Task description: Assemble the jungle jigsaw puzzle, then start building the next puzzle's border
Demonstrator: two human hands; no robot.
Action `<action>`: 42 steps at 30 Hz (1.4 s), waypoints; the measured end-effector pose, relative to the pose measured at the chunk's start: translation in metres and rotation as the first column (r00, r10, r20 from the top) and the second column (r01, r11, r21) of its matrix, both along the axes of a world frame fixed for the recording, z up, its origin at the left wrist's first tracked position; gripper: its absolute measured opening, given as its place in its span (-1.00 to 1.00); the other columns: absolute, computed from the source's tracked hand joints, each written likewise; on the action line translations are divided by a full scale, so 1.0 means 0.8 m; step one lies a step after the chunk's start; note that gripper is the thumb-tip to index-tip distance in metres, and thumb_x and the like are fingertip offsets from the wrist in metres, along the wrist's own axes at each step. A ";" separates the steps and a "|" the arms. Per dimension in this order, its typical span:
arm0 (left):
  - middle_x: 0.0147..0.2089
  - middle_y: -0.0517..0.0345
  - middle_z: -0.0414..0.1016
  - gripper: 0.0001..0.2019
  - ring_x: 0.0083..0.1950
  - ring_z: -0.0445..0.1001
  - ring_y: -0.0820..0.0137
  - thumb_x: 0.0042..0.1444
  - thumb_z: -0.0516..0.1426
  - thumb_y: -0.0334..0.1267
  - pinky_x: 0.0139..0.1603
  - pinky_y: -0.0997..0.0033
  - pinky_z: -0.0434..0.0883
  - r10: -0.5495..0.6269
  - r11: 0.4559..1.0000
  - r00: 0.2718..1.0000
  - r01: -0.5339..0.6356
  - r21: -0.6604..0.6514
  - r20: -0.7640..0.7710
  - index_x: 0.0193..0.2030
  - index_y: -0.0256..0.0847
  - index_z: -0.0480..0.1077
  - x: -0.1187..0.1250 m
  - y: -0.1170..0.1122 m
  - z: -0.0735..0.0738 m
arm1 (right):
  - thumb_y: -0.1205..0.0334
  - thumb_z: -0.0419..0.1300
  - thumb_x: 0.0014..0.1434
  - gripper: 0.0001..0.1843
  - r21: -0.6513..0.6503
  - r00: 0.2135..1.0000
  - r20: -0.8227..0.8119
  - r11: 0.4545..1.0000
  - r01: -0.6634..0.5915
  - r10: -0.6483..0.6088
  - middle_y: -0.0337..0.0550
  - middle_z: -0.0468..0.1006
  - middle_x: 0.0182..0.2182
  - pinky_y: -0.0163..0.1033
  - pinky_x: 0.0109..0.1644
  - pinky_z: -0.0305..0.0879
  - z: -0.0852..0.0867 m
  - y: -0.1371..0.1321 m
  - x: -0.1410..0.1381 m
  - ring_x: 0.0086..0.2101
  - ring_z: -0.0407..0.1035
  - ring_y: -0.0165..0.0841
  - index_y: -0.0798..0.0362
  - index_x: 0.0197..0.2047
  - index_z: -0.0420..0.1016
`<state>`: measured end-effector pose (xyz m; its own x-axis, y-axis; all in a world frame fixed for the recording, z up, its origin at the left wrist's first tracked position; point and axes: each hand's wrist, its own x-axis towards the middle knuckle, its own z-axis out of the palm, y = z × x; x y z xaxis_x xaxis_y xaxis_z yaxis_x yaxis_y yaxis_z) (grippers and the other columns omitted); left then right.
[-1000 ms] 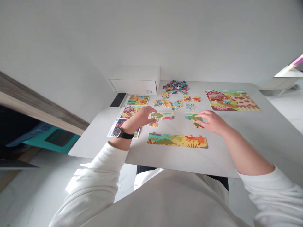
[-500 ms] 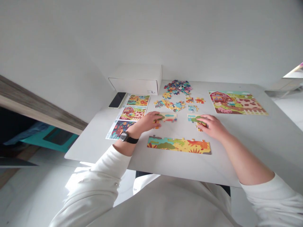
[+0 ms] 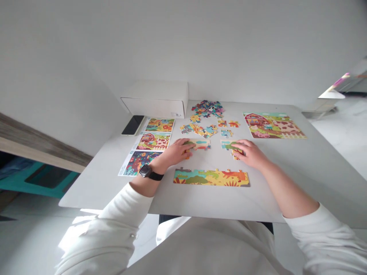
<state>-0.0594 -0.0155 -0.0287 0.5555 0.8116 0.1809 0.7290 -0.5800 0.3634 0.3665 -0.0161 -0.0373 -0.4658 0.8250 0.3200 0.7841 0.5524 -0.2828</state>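
- Left hand [image 3: 174, 151], fingers together, is pressing the left puzzle section [image 3: 202, 144];
- right hand [image 3: 249, 153], likewise, is pressing the right puzzle section [image 3: 226, 144], lying end-to-end just beside.

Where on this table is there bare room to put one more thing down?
Bare table lies right of the puzzle strip, nearer than the finished farm puzzle, and at the near left corner below the reference sheets. Crowded: loose pieces beyond the left hand and right hand.
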 end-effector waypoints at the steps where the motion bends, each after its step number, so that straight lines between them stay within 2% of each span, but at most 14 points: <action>1: 0.46 -0.12 0.39 -0.55 0.47 0.39 0.01 0.45 0.15 -0.06 0.56 -0.07 0.35 -0.010 1.000 1.000 0.010 0.014 -0.003 0.40 -0.02 0.54 0.000 0.000 -0.001 | 0.03 0.24 0.43 -0.56 0.009 1.000 0.001 1.000 -0.003 0.003 0.08 0.60 0.23 0.20 0.36 0.44 0.002 0.001 -0.001 0.22 0.51 0.01 -0.10 0.29 0.65; 8: 0.45 -0.14 0.37 -0.58 0.46 0.39 0.01 0.47 0.15 -0.08 0.57 -0.09 0.36 -0.018 0.998 1.000 0.018 0.062 -0.002 0.38 -0.02 0.56 0.001 0.004 -0.011 | 0.04 0.28 0.40 -0.58 0.006 0.998 0.066 1.000 0.001 -0.002 0.06 0.62 0.23 0.19 0.39 0.40 0.022 0.031 -0.005 0.22 0.51 0.01 -0.11 0.26 0.68; 12: 0.48 -0.14 0.36 -0.58 0.49 0.38 -0.01 0.49 0.12 -0.07 0.57 -0.11 0.36 0.003 0.998 1.000 -0.003 0.064 -0.003 0.37 -0.03 0.57 0.001 0.007 -0.015 | 0.05 0.27 0.40 -0.61 -0.011 0.994 0.089 0.998 0.060 -0.059 0.06 0.67 0.17 0.14 0.35 0.44 0.040 0.070 -0.012 0.17 0.54 0.00 -0.04 0.20 0.70; 17: 0.48 -0.09 0.39 -0.59 0.48 0.40 0.03 0.50 0.10 -0.07 0.58 -0.07 0.36 0.010 0.998 1.000 -0.011 0.061 0.004 0.37 -0.02 0.57 0.003 0.009 -0.014 | 0.13 0.29 0.39 -0.59 -0.054 0.980 0.130 0.986 0.160 -0.152 0.10 0.68 0.18 0.07 0.32 0.44 0.058 0.126 -0.027 0.15 0.56 -0.01 0.04 0.23 0.67; 20: 0.46 -0.12 0.40 -0.59 0.47 0.41 0.02 0.50 0.10 -0.09 0.57 -0.07 0.37 0.010 0.998 1.000 -0.011 0.063 0.016 0.36 -0.05 0.58 0.004 0.011 -0.014 | 0.19 0.30 0.38 -0.59 -0.072 0.970 0.162 0.978 0.196 -0.183 0.16 0.68 0.18 0.07 0.36 0.40 0.060 0.158 -0.039 0.18 0.56 0.02 0.08 0.23 0.67; 23: 0.45 -0.13 0.41 -0.60 0.47 0.42 0.02 0.49 0.12 -0.10 0.56 -0.06 0.37 0.006 0.998 1.000 -0.007 0.066 0.025 0.34 -0.07 0.59 0.004 0.011 -0.013 | 0.21 0.32 0.37 -0.56 -0.094 0.960 0.185 0.968 0.232 -0.212 0.16 0.67 0.22 0.10 0.36 0.40 0.058 0.184 -0.055 0.22 0.54 0.05 0.04 0.28 0.64; 27: 0.43 -0.12 0.44 -0.61 0.44 0.45 0.04 0.48 0.13 -0.10 0.54 -0.03 0.40 -0.006 0.997 0.999 0.003 0.072 0.035 0.33 -0.08 0.59 0.004 0.009 -0.010 | 0.18 0.41 0.30 -0.42 -0.162 0.946 0.265 0.959 0.233 -0.185 0.14 0.66 0.23 0.04 0.28 0.44 0.054 0.211 -0.073 0.19 0.56 0.05 0.01 0.36 0.57; 31: 0.40 -0.19 0.48 -0.57 0.41 0.47 0.03 0.51 0.09 -0.11 0.49 -0.05 0.44 0.019 0.996 0.998 -0.023 0.088 0.054 0.39 -0.18 0.51 0.003 0.008 -0.003 | 0.17 0.46 0.23 -0.36 -0.209 0.943 0.310 0.960 0.188 -0.117 0.05 0.70 0.18 -0.07 0.21 0.45 0.051 0.229 -0.077 0.12 0.59 -0.03 -0.01 0.36 0.56; 34: 0.33 -0.25 0.53 -0.49 0.37 0.49 0.00 0.53 0.05 -0.11 0.43 -0.10 0.47 0.132 0.979 0.987 -0.144 0.142 0.090 0.51 -0.24 0.34 0.003 0.006 0.005 | 0.17 0.47 0.19 -0.35 -0.221 0.949 0.303 0.962 0.161 -0.090 0.02 0.74 0.10 -0.11 0.14 0.47 0.050 0.234 -0.073 0.02 0.62 -0.07 0.00 0.34 0.58; 36: 0.28 -0.24 0.56 -0.49 0.33 0.52 0.01 0.55 0.02 -0.10 0.38 -0.09 0.48 0.204 0.960 0.972 -0.222 0.171 0.115 0.52 -0.23 0.30 0.002 0.004 0.011 | 0.18 0.46 0.19 -0.35 -0.219 0.953 0.287 0.962 0.164 -0.097 0.01 0.74 0.06 -0.12 0.13 0.47 0.050 0.234 -0.070 -0.01 0.63 -0.08 -0.01 0.34 0.58; 40: 0.26 -0.19 0.58 -0.54 0.31 0.54 0.04 0.57 -0.01 -0.08 0.36 -0.03 0.48 0.241 0.945 0.959 -0.266 0.189 0.149 0.47 -0.19 0.34 0.004 0.001 0.019 | 0.14 0.47 0.18 -0.34 -0.177 0.954 0.272 0.968 0.180 -0.127 0.11 0.67 0.18 -0.08 0.22 0.45 0.048 0.233 -0.065 0.10 0.59 -0.03 0.00 0.35 0.58; 42: 0.28 -0.19 0.57 -0.54 0.33 0.52 0.05 0.57 -0.02 -0.07 0.38 -0.02 0.46 0.242 0.944 0.957 -0.271 0.191 0.163 0.46 -0.19 0.35 0.005 0.000 0.020 | 0.13 0.48 0.19 -0.33 -0.210 0.948 0.287 0.956 0.204 -0.140 0.07 0.68 0.20 -0.09 0.21 0.46 0.048 0.237 -0.065 0.11 0.59 -0.03 -0.03 0.36 0.57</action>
